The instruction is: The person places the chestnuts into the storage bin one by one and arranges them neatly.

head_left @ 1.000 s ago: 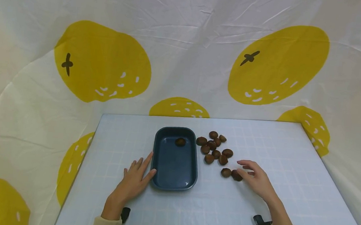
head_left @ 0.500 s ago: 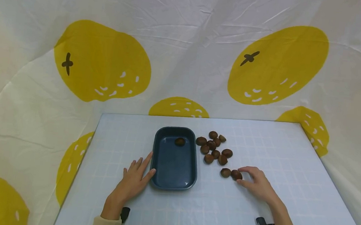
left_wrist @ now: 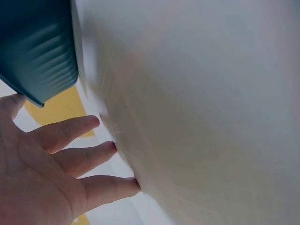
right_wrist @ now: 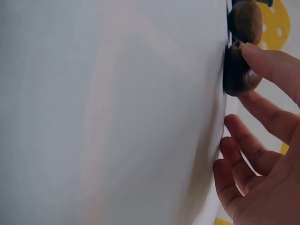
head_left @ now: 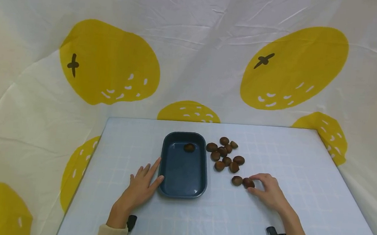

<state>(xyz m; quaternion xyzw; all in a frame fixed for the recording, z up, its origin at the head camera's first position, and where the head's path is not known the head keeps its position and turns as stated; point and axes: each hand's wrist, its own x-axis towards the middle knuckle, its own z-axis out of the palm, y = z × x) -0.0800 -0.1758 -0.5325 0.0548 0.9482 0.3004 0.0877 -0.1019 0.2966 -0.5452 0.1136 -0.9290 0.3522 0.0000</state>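
Note:
My right hand (head_left: 268, 191) pinches a brown chestnut (right_wrist: 238, 70) between thumb and index finger; the nut still sits on the table. Just left of it lies a second chestnut (head_left: 237, 181). My left hand (head_left: 141, 187) has its fingers spread, with index finger and thumb touching the left side of a dark blue rectangular tray (head_left: 180, 198). In the left wrist view the other fingertips rest on the tabletop beside the tray's ribbed wall (left_wrist: 47, 61). One chestnut (head_left: 189, 148) lies inside the tray near its far end.
A loose cluster of several chestnuts (head_left: 222, 151) lies right of the tray, close to its rim. The table (head_left: 274, 148) has a pale checked cover. Behind it hangs a white cloth (head_left: 200, 69) with big yellow fruit prints.
My right hand has lowered and closed its thumb and index finger on the right-hand chestnut of the near pair. The left hand and the tray have stayed in place.

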